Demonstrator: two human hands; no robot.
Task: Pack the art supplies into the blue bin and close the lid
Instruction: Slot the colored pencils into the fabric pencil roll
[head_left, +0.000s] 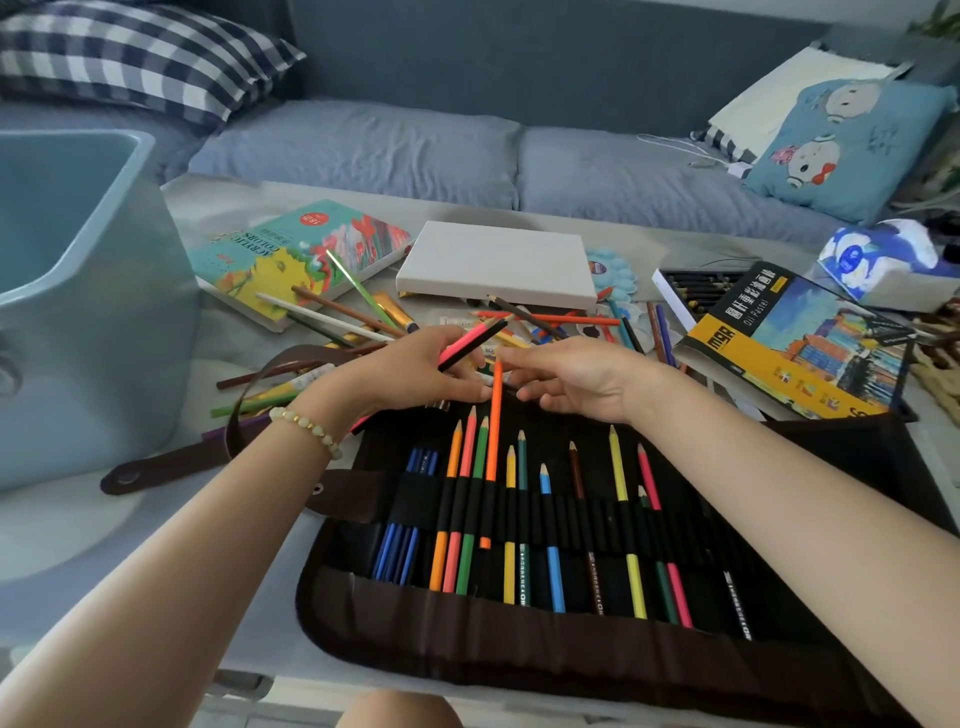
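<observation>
A dark brown roll-up pencil case (571, 639) lies open on the table in front of me, with several coloured pencils in its elastic loops. My left hand (410, 371) grips a pink pencil and a black pencil (472, 340) above the case's top edge. My right hand (566, 379) pinches the top of an orange pencil (493, 431) that stands part-way in a loop. The blue bin (88, 312) stands open at the left. I see no lid.
Loose pencils (332, 317) lie scattered beyond the case. An acrylic colours box (291, 254), a white canvas (498, 265), a blue palette (615, 273), an oil pastel box (795, 343) and a tissue pack (888, 260) sit further back. A sofa with cushions runs behind the table.
</observation>
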